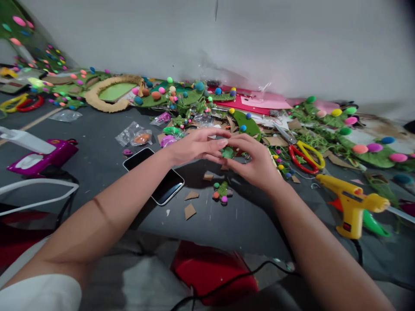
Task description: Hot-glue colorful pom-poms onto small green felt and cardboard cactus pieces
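Both hands meet above the middle of the dark table, fingertips together at a small green leaf-like piece (228,152). My left hand (194,146) reaches in from the left, its fingers closed at the piece's left edge. My right hand (254,160) pinches the other side between thumb and fingers. Fingers hide part of the piece. Just below lies a small green cluster with coloured balls (223,192). Under my left forearm is a phone (168,186) with a dark screen. Small cardboard scraps (190,211) are scattered beside it.
A yellow glue gun (352,205) and red-and-yellow-handled scissors (304,156) are on the right. At left stands a purple glue gun (45,157). Plastic packets (134,134), a tan ring-shaped piece (106,93) and green leaves with coloured balls (191,96) line the back by the wall.
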Tool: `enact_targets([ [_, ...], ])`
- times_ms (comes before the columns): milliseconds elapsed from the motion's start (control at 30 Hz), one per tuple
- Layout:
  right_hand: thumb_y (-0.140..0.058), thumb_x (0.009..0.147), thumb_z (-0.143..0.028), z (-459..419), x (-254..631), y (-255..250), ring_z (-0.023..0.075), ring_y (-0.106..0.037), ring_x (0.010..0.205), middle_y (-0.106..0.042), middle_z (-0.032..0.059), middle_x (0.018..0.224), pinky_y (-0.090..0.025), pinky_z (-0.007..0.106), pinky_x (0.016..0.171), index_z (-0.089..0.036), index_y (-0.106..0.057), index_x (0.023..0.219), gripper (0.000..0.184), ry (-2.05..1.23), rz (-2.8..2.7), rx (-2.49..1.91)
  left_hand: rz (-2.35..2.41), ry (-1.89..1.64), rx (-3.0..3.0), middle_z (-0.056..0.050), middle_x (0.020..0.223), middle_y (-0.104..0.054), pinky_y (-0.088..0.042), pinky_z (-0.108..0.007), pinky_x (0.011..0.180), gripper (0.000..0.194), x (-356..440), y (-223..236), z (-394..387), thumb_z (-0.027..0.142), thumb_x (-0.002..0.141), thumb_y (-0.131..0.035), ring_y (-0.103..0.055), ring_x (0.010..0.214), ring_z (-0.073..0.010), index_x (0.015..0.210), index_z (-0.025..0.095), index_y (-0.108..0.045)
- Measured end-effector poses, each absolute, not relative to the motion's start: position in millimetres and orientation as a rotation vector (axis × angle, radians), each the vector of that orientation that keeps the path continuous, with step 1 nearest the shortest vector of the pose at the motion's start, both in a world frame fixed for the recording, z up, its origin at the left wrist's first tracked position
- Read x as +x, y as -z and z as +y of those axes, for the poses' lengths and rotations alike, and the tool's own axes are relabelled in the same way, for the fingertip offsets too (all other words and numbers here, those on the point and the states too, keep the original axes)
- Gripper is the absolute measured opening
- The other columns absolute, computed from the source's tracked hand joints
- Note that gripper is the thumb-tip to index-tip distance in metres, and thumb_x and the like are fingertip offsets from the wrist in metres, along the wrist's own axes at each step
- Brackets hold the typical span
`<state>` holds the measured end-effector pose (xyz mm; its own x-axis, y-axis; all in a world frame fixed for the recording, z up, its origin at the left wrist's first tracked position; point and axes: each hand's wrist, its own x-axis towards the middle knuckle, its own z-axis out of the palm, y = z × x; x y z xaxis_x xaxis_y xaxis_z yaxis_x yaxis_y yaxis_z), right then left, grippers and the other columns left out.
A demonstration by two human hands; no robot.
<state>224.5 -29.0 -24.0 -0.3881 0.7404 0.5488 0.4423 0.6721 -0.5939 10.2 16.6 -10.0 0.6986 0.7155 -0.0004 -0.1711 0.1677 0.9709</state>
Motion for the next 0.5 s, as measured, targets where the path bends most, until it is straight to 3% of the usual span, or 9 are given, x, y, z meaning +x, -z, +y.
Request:
enact_targets([
  [133,-0.072,0.092,-0.031,-26.1,231.2,29.2,0.0222,-0.069,0.100,-0.073,0.0074,0.108,-0.055,0.036,0.086,-0.022,-0.072,0.113,0.023,-0.363,-2.046,-0.926,0.530,-0.637,1.188,-0.008,0.096,-0.075,-0.061,-0.036,0.084,0.053,8.3,13.6,21.1,0.043,0.084,-0.079,-0.077,0.085,-0.0229,0.129,0.017,-0.065],
  [267,-0.069,0.094,-0.038,-24.4,233.3,30.5,0.0243,-0.070,0.090,-0.075,0.0092,0.096,-0.054,0.037,0.080,-0.017,-0.073,0.109,0.026,-0.217,-2.066,-1.015,0.498,-0.619,1.178,-0.015,0.107,-0.078,-0.061,-0.041,0.088,0.064,7.7,15.2,22.0,0.053,0.084,-0.076,-0.077,0.098,-0.0291,0.134,0.017,-0.064],
  [500,-0.061,0.099,-0.031,-27.1,229.7,34.3,0.0264,-0.073,0.106,-0.077,0.0117,0.119,-0.056,0.038,0.090,-0.018,-0.069,0.123,0.028,-0.189,-2.191,-0.999,0.421,-0.555,1.146,-0.017,0.122,-0.075,-0.056,-0.039,0.099,0.075,9.9,17.3,18.3,0.059,0.081,-0.076,-0.073,0.110,-0.0288,0.142,0.017,-0.059],
])
